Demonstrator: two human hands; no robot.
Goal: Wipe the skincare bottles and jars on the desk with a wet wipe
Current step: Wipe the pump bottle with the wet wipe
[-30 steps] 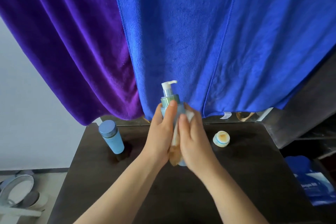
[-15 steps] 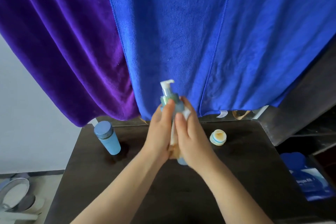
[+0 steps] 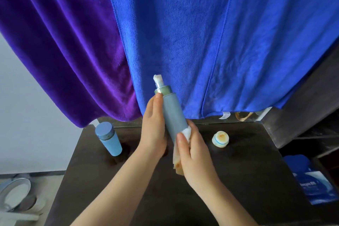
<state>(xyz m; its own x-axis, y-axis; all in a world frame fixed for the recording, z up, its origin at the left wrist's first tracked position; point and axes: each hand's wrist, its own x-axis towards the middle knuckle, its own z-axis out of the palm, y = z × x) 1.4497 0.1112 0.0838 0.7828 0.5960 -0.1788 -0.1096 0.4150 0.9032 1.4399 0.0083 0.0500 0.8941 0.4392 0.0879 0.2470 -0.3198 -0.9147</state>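
The pump bottle (image 3: 171,115) is lifted above the desk (image 3: 238,180) and tilted, its pump head away from the person. The left hand (image 3: 153,130) holds it along the upper side, fingers curved around the body. The right hand (image 3: 192,150) grips the lower end through the wet wipe (image 3: 185,132) — the wipe looks already stained brown below the grip.

I judge the task is in the middle: this bottle is being wiped, its upper part seems not finished. To the left of the grip stands a blue capped bottle (image 3: 108,138), to the right a small jar (image 3: 220,138) — both appear untouched. Nothing blocks the hands; blue towels (image 3: 220,42) hang behind.
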